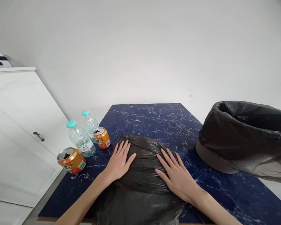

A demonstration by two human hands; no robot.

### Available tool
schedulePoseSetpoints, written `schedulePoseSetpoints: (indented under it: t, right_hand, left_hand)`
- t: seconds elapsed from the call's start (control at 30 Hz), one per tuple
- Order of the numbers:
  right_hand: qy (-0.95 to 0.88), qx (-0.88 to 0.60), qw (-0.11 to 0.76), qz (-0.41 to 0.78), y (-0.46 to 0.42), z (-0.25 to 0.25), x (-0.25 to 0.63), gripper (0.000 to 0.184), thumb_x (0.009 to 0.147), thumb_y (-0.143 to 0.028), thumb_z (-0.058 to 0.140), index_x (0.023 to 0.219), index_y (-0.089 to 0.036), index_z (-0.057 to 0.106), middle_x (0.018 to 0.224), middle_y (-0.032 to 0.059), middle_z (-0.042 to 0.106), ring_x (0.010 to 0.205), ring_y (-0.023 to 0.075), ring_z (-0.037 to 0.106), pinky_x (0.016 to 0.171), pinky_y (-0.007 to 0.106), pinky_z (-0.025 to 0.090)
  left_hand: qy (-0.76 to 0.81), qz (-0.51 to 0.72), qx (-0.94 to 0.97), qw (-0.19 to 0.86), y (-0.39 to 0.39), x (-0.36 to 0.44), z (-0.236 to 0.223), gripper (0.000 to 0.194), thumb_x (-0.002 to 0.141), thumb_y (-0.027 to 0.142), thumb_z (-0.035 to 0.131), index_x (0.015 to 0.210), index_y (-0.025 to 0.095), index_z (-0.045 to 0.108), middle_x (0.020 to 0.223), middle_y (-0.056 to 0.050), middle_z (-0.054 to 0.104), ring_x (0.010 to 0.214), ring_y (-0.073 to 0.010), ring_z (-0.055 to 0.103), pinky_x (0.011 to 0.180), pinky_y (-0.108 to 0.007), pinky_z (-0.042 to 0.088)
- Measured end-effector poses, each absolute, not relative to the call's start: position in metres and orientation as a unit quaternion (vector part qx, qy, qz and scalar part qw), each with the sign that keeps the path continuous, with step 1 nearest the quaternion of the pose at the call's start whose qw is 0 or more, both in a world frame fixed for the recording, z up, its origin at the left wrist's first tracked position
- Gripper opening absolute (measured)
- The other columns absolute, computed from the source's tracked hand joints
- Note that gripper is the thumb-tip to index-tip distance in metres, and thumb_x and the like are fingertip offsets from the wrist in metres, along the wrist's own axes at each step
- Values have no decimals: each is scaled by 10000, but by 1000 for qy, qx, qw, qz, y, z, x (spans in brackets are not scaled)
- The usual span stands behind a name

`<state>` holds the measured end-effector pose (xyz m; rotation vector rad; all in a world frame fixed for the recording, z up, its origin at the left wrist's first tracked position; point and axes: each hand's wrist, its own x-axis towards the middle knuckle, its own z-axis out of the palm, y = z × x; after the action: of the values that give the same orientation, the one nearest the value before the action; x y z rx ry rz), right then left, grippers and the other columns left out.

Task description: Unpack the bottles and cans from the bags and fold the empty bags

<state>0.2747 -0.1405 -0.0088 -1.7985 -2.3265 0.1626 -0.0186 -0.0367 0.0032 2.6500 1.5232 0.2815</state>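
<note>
A pale wall (150, 56) rises behind a marbled blue table (147, 120) and white cabinet (16, 106).

Under the left hand (118, 162) and right hand (179, 178) lies a bag (140, 193) of thin, wrinkled, shiny plastic; beyond them, a smooth table (152, 118). Left of them, glossy metal cans (76, 163) and clear plastic bottles (81, 137); right, a crinkled plastic liner (234, 134) over a matt bin (215, 161).

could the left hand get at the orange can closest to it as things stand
Probably yes: the left hand rests on the black bag, not gripping it, and nothing visible stands between it and that orange can; the bottles stand beyond.
</note>
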Motion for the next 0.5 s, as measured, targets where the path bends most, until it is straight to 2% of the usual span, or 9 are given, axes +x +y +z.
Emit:
schedulePoseSetpoints:
  t: [0.13,0.2,0.27,0.33,0.4,0.5]
  right_hand:
    - [-783,-608,126,47,-132,-19,285,717,1127,-671,283,1733,-288,292,1811,40,154,1684,335,138,1338,639,235]
    - [-781,-607,140,42,-132,-19,285,703,1132,-651,307,1730,-281,311,1806,55,197,1677,348,169,1327,658,258]
    - [-775,-611,158,19,-135,-17,282,693,1136,-629,334,1706,-238,386,1785,83,274,1667,378,200,1317,700,251]
    - [-775,-606,180,-14,-142,-12,277,668,1141,-592,367,1670,-196,460,1765,98,327,1664,389,209,1325,717,214]
    - [-794,-576,193,-22,-152,-7,275,625,1146,-546,402,1677,-221,449,1770,70,318,1667,363,213,1343,681,216]
    - [-830,-530,172,32,-170,-1,281,617,1143,-524,443,1725,-359,318,1788,2,255,1651,344,259,1309,625,358]
  left_hand:
    - [509,114,853,27,-40,-28,14,734,1128,605,366,1677,122,416,1760,-194,343,1662,-406,249,1338,-662,261]
    - [479,124,867,59,-63,-26,33,683,1131,575,405,1679,169,418,1765,-159,353,1673,-384,220,1344,-653,261]
    - [440,106,883,125,-92,-23,52,608,1140,556,412,1681,279,423,1780,-72,343,1683,-338,202,1340,-608,317]
    - [387,69,903,174,-119,-23,66,623,1129,554,464,1714,378,338,1794,-11,296,1679,-322,210,1307,-554,407]
    - [356,49,916,180,-137,-27,68,674,1121,525,512,1734,422,250,1798,9,263,1672,-326,225,1291,-534,437]
    - [376,53,916,133,-146,-47,54,736,1118,481,540,1747,426,162,1801,3,238,1666,-345,235,1296,-560,410]
